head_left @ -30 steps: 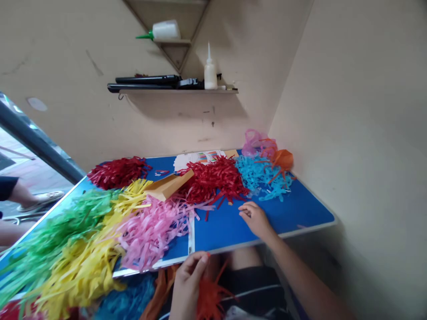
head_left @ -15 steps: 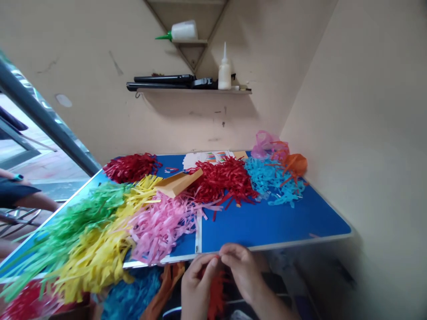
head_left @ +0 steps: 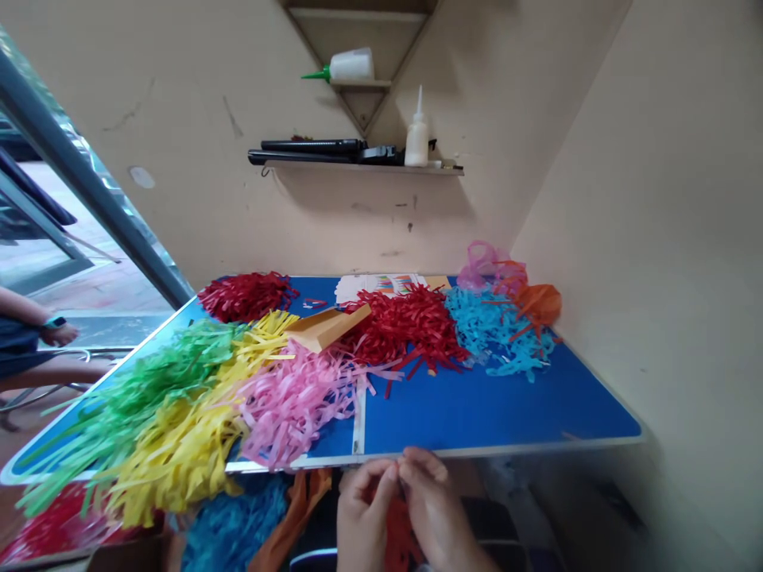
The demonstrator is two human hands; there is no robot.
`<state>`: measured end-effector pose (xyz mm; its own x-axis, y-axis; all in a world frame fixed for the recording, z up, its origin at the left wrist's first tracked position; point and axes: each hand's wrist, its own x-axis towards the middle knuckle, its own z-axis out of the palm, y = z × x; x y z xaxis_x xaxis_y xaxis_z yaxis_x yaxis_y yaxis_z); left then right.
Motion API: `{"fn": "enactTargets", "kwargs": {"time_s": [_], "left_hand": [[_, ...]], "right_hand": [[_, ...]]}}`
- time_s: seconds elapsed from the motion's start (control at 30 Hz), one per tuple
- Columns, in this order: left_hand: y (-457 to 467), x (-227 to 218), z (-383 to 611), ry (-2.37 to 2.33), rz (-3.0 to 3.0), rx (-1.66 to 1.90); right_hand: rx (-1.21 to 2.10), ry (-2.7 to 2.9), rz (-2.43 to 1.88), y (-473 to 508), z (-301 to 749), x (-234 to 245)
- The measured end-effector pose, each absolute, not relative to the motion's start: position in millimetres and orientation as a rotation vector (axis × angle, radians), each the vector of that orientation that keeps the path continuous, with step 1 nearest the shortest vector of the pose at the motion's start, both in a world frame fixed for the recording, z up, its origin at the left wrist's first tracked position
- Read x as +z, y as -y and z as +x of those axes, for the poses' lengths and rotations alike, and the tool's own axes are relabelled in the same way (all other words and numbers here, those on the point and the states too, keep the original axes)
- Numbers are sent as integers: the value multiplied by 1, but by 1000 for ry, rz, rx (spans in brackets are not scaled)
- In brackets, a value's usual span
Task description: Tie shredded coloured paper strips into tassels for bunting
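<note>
My left hand (head_left: 362, 516) and my right hand (head_left: 432, 508) meet just below the near edge of the blue table (head_left: 489, 409), fingers pinched together on a bundle of red paper strips (head_left: 398, 534) held over my lap. Piles of shredded paper cover the table: green (head_left: 149, 381), yellow (head_left: 196, 429), pink (head_left: 292, 397), red (head_left: 411, 322), dark red (head_left: 244, 292) and light blue (head_left: 494, 330). A brown paper cone (head_left: 327, 326) lies among them.
Blue (head_left: 235, 532) and orange strips (head_left: 292, 524) hang below the table's near edge. A printed sheet (head_left: 381, 284) and orange and pink plastic bags (head_left: 530, 298) sit at the back. A wall shelf (head_left: 358, 163) holds a glue bottle (head_left: 416, 131). Another person's arm (head_left: 36, 318) is at far left.
My right hand has come off the table and joined my left hand on the red strips below the table's edge. The view has swung slightly left.
</note>
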<state>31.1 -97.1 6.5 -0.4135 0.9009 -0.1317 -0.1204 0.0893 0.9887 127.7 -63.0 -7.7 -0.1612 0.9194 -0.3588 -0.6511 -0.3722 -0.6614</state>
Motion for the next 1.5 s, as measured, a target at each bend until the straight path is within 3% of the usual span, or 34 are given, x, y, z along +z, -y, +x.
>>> {"fn": "enactTargets", "kwargs": {"time_s": [0.33,0.63,0.97,1.2,1.5], "left_hand": [[101,18,30,-1633,874,1510],[102,20,23,-1564,922,1415],[104,7,25,-1459,905,1372],[103,13,13,-1516,1426,1353],[108,8,9,-1631,1630,1306]], "right_hand": [[1384,1250,-959,68,147,-8],[1148,1409,-1039,67,151,10],[1420,1248,-1095,62,157,3],[1350,1453,-1119,63,162,12],[1474,1558,-987,53,167,17]]}}
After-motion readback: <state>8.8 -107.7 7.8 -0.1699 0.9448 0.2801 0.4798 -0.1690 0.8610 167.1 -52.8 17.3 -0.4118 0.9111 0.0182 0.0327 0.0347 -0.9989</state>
